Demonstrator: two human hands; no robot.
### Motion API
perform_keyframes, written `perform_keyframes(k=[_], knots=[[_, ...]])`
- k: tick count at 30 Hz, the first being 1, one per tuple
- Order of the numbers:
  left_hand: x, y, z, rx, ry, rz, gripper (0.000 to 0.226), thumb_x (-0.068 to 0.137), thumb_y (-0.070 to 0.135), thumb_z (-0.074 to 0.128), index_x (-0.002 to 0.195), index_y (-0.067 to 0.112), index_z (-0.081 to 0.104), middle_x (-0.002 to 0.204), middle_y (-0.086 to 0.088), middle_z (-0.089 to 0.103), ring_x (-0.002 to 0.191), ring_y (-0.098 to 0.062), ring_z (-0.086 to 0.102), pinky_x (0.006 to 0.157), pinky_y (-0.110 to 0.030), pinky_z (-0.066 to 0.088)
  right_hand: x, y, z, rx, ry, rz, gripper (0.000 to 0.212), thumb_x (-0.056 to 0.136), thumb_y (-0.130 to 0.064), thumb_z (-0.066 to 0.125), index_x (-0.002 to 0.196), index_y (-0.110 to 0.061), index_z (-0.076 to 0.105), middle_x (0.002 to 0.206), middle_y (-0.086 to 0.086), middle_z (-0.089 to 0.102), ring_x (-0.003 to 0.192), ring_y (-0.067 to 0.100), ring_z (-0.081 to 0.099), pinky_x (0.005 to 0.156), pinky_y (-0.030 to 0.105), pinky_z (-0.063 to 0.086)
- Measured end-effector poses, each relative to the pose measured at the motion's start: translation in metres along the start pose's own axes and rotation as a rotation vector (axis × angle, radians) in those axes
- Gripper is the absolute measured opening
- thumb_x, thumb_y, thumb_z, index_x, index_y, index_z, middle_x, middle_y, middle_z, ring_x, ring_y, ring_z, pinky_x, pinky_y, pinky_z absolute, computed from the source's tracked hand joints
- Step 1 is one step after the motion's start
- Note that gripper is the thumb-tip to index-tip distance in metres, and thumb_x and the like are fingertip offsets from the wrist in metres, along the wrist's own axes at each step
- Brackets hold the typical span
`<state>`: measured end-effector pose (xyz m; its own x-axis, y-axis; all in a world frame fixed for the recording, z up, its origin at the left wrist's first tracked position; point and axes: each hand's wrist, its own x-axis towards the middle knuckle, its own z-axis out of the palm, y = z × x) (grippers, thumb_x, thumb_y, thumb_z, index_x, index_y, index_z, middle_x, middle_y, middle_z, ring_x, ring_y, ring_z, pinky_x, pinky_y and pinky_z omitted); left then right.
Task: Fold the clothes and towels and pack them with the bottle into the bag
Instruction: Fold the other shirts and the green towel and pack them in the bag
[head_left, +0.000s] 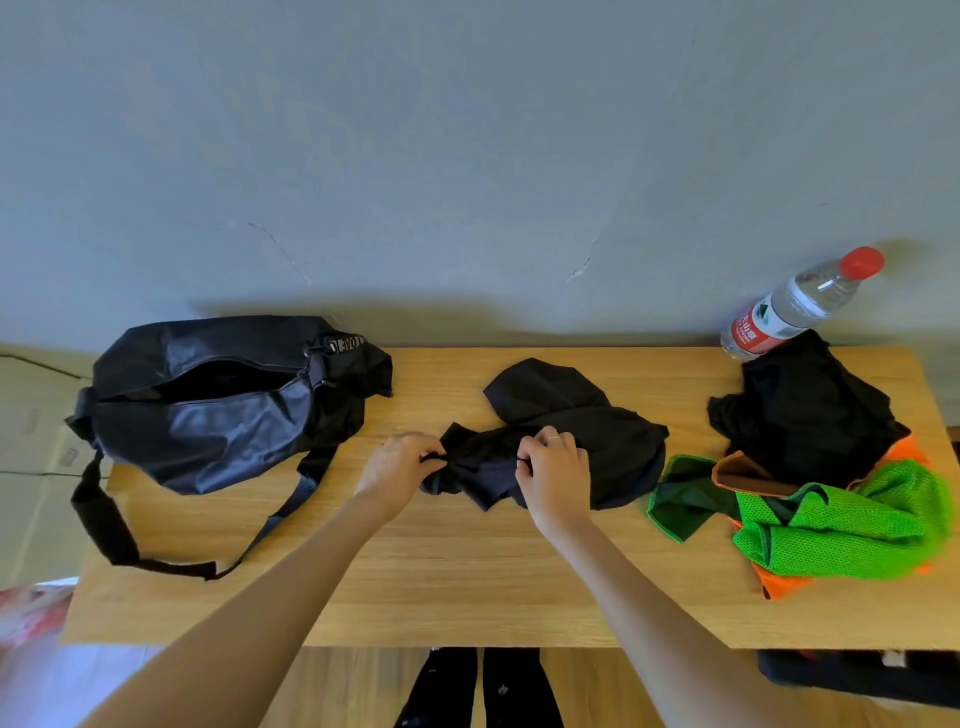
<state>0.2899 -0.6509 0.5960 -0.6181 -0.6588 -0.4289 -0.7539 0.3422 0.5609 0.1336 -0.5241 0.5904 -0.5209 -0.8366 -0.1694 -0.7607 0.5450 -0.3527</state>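
Soft, even daylight, faint shadows behind objects, wide-angle bending at edges, blurred lower-left corner.

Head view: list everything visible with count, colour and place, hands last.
bag: 1, black, unzipped, table left
garment: 1, black, crumpled, table centre
second garment: 1, black, heaped, table right
green towel: 1, mesh, front right
orange towel: 1, under the green towel
bottle: 1, clear, red cap and label, back right
table: 1, light wood
wall: 1, grey, behind the table
left hand: pinches the garment's left end
right hand: grips the garment's middle
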Motion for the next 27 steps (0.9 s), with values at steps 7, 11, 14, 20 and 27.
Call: perform_keyframes(k=[7, 11, 14, 20, 27], knots=[[-0.019, 0.006, -0.028, -0.184, 0.141, 0.053, 0.017, 0.093, 0.023, 0.056, 0.08, 0.024, 0.067, 0.071, 0.006, 0.063, 0.07, -0.01, 0.057, 0.065, -0.028, 0.046, -0.005, 0.013, -0.027, 0.062, 0.133, 0.021, 0.007, 0.08, -0.007, 0.064, 0.077, -0.012, 0.068, 0.077, 0.002, 0.061, 0.078, 0.023, 0.055, 0.06, 0.033, 0.044], [-0.024, 0.01, -0.041, -0.258, 0.176, 0.06, 0.015, 0.092, 0.02, 0.057, 0.08, 0.021, 0.067, 0.068, 0.001, 0.06, 0.067, -0.015, 0.055, 0.066, -0.029, 0.043, -0.008, 0.023, -0.049, 0.162, 0.168, 0.11, 0.01, 0.085, -0.01, 0.061, 0.082, -0.013, 0.07, 0.084, 0.0, 0.063, 0.08, 0.018, 0.057, 0.055, 0.027, 0.041], [-0.026, 0.019, -0.05, -0.283, 0.185, 0.061, 0.012, 0.089, 0.018, 0.062, 0.078, 0.019, 0.067, 0.07, 0.0, 0.062, 0.071, -0.015, 0.057, 0.07, -0.03, 0.046, -0.011, 0.027, -0.066, 0.313, 0.23, 0.153, 0.011, 0.088, -0.01, 0.06, 0.089, -0.012, 0.07, 0.086, 0.0, 0.066, 0.07, 0.015, 0.062, 0.057, 0.024, 0.045], [-0.029, 0.036, -0.063, -0.37, 0.231, 0.012, 0.017, 0.081, 0.02, 0.072, 0.072, 0.011, 0.062, 0.074, -0.004, 0.06, 0.07, -0.012, 0.053, 0.065, -0.019, 0.041, -0.01, 0.028, -0.098, 0.738, 0.188, 0.202, 0.013, 0.096, -0.006, 0.046, 0.089, -0.011, 0.056, 0.077, 0.002, 0.063, 0.054, 0.014, 0.065, 0.052, 0.027, 0.052], [-0.037, 0.056, -0.059, -0.411, 0.079, 0.096, 0.014, 0.086, 0.01, 0.066, 0.077, 0.011, 0.055, 0.076, -0.005, 0.066, 0.072, -0.008, 0.064, 0.072, -0.025, 0.051, -0.011, 0.037, -0.128, 0.667, 0.121, 0.098, 0.019, 0.086, -0.005, 0.062, 0.102, -0.015, 0.06, 0.096, -0.002, 0.061, 0.085, 0.008, 0.059, 0.074, 0.016, 0.045]])
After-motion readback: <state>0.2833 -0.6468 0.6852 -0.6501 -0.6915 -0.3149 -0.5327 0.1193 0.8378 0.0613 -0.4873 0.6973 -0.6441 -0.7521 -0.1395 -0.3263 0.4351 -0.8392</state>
